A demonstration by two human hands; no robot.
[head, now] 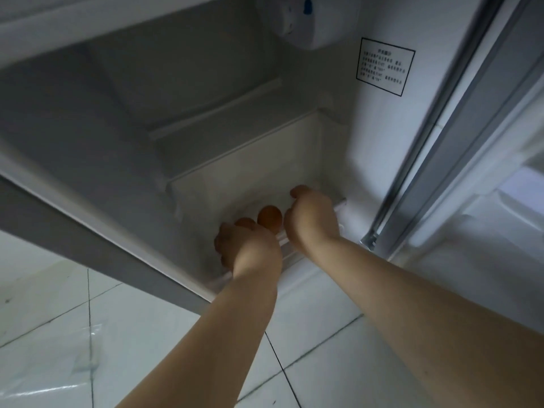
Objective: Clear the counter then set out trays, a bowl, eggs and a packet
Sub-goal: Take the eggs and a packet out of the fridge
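Both my hands reach into the clear bottom drawer (241, 178) of an open fridge. A brown egg (269, 217) lies in the drawer between them. My left hand (247, 248) curls its fingers down over a second brown egg (243, 222), of which only the top shows. My right hand (312, 219) is curled over the drawer's front right corner, next to the loose egg. Whatever lies under its fingers is hidden. No trays, bowl or packet are in view.
An empty shelf ledge (215, 110) sits above the drawer. The fridge's right wall carries a printed label (384, 66), and a control housing (306, 22) hangs at the top. The open door (485, 142) stands on the right. White floor tiles (59, 334) lie below.
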